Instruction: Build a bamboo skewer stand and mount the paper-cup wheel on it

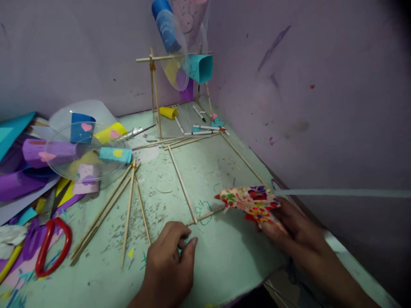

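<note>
My right hand (298, 233) grips a floral-patterned hot glue gun (253, 201), its red nozzle pointing left. A long, pale glue stick (346, 193) sticks out of its back. My left hand (171, 261) is over the tabletop with fingers loosely curled and thumb apart; nothing shows in it. Just beyond its fingertips is the corner of a rectangular frame of wooden sticks (182, 184), lying flat. The nozzle is above the frame's near stick (210, 213). Left of my left hand, several sticks (128, 214) stand or lean, joined at the top.
Red-handled scissors (54, 248) and coloured paper scraps lie at the left. A clear plastic disc (88, 171) carries coloured paper cups. At the back, a stick stand (155, 94) holds another disc with cups. Markers (205, 128) lie beneath. Walls close off the back and right.
</note>
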A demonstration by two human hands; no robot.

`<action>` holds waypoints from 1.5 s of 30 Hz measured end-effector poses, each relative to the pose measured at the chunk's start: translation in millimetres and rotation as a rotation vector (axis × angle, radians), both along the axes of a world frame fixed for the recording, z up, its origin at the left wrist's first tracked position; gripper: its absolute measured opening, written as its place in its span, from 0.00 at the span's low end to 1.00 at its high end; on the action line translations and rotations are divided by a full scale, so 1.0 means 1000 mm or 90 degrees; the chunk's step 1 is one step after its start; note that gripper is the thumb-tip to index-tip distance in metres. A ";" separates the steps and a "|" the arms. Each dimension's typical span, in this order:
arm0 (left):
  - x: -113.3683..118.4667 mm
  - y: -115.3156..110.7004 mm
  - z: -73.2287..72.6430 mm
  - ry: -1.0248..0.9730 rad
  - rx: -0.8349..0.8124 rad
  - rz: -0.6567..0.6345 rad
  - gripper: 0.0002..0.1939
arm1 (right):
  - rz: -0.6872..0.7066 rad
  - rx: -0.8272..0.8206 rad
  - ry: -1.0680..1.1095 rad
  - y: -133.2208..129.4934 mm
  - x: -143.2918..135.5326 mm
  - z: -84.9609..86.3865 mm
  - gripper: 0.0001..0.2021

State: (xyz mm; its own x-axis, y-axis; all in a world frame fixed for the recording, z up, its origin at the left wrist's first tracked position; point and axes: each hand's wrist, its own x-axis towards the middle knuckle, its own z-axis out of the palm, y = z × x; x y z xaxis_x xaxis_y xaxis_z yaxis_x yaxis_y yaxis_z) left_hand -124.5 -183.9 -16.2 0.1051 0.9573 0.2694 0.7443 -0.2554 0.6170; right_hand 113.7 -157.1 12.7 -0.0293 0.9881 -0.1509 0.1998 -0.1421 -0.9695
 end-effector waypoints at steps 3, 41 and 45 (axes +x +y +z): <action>0.001 0.007 -0.001 0.020 0.002 0.000 0.04 | 0.044 -0.044 0.015 -0.007 -0.010 -0.001 0.19; 0.007 0.016 -0.010 0.136 0.034 0.014 0.03 | 0.142 -0.134 0.087 -0.005 -0.014 -0.007 0.21; 0.007 0.015 -0.011 0.130 0.032 0.016 0.04 | 0.133 -0.163 0.104 -0.006 -0.012 -0.010 0.22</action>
State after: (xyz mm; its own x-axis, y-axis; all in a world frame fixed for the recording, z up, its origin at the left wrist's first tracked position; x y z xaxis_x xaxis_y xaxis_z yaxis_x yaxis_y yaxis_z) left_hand -117.2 -169.1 -27.4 0.1386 0.9464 0.2919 0.8588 -0.2616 0.4405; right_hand 101.9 -163.4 2.8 -0.2702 0.8890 -0.3697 0.0953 -0.3574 -0.9291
